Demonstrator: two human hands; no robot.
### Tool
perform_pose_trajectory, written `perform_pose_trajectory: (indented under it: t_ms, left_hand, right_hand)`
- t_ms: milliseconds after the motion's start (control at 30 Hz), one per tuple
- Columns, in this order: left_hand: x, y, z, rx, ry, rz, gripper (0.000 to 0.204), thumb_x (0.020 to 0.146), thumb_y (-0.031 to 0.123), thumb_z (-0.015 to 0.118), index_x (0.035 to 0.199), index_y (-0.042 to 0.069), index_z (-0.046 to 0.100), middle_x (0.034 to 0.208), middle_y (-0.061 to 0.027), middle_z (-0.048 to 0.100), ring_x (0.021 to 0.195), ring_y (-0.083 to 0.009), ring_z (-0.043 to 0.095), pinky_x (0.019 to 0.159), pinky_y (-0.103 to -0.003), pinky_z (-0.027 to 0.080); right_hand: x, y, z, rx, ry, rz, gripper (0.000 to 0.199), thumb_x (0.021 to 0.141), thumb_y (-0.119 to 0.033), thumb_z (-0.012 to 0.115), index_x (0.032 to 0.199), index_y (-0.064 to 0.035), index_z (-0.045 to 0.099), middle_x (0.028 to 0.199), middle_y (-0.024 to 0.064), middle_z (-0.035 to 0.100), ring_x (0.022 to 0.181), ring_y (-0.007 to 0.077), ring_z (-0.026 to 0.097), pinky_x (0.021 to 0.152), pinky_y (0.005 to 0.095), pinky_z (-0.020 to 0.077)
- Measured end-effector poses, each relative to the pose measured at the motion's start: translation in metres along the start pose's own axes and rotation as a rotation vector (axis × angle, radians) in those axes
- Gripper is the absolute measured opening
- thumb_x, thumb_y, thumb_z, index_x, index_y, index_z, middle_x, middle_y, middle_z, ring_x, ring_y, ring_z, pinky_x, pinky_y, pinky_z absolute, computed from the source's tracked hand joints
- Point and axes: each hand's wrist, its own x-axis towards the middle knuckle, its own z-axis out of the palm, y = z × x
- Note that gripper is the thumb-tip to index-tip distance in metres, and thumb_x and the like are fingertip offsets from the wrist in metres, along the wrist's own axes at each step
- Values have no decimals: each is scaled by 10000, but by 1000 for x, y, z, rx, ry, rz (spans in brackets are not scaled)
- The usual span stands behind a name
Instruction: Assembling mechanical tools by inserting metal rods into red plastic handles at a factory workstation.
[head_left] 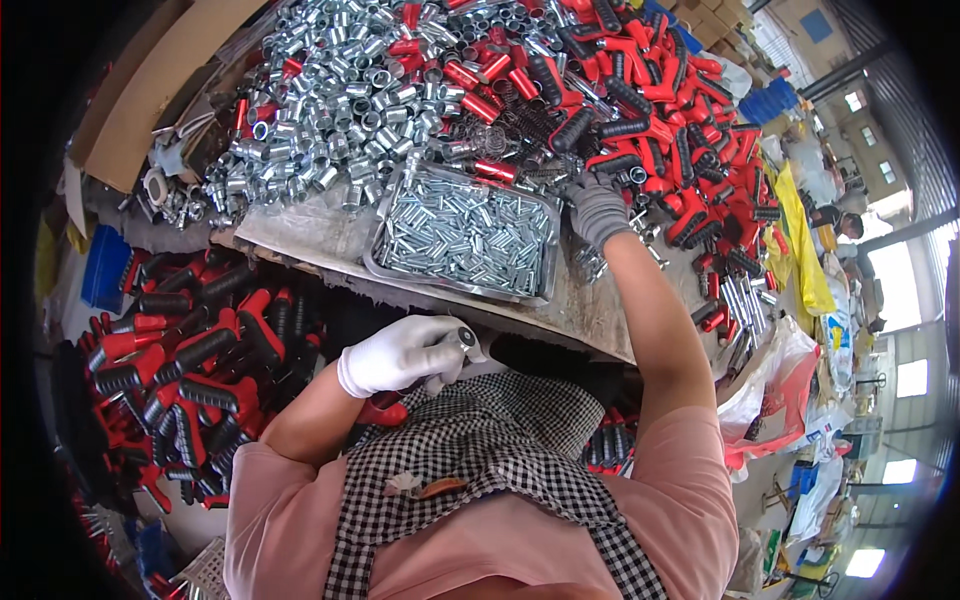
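Note:
My left hand (398,357), in a white glove, is in front of my apron, closed around a part with a dark round end (466,338). A red piece (382,412) shows just below that hand; I cannot tell whether it belongs to the held part. My right hand (600,212), in a grey glove, reaches in among small metal parts at the right edge of a clear tray (400,268). Its fingers are bent down, and what they grip is hidden. Many short silver pins (465,235) fill the tray.
Beyond the tray, silver metal sleeves (330,120) are heaped, with dark springs (515,128) beside them. Red-and-black pistol-shaped handles (650,130) pile up at right; more handles (200,370) lie lower left. A cardboard sheet (165,90) stands at far left. Another person (840,222) is in the background.

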Motion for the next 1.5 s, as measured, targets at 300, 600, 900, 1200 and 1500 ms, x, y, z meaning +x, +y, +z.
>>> perform_pose_trajectory:
  t_ms: [300,600,900,1200,1500]
  left_hand:
    - [-1,13,22,121,38,2,617,925,571,557,1060,-30,586,713,-45,572,596,-94,561,566,-226,464]
    - [14,3,28,234,77,46,475,943,425,580,1105,-21,582,742,-71,589,612,-132,579,576,-262,467]
    - [29,-10,32,563,88,252,439,922,363,601,1126,-24,557,937,-258,619,900,-445,614,753,-459,494]
    - [26,-6,25,705,285,276,369,887,339,649,1025,13,547,817,-188,607,764,-391,634,651,-435,496]
    - [18,-7,33,857,444,334,265,795,188,697,977,6,632,821,-168,634,725,-360,644,648,-393,518]
  right_hand:
    - [-25,32,-7,964,774,319,262,968,-212,511,1151,-37,574,1008,155,629,929,291,606,833,392,479]
    - [-130,-55,-122,1101,113,-295,285,831,-104,700,1114,-107,672,845,21,639,768,165,638,718,316,535]
    - [-148,-117,-116,917,103,-743,436,643,-74,735,1068,-100,643,1073,126,587,974,320,605,804,440,519]
    - [-95,-39,-78,1256,119,-443,545,805,-331,734,1238,-45,566,1198,159,572,1109,344,579,958,427,462]
    - [-20,17,-11,-139,-11,-124,346,779,-298,691,1073,-116,683,1228,167,566,1106,343,559,946,447,471]
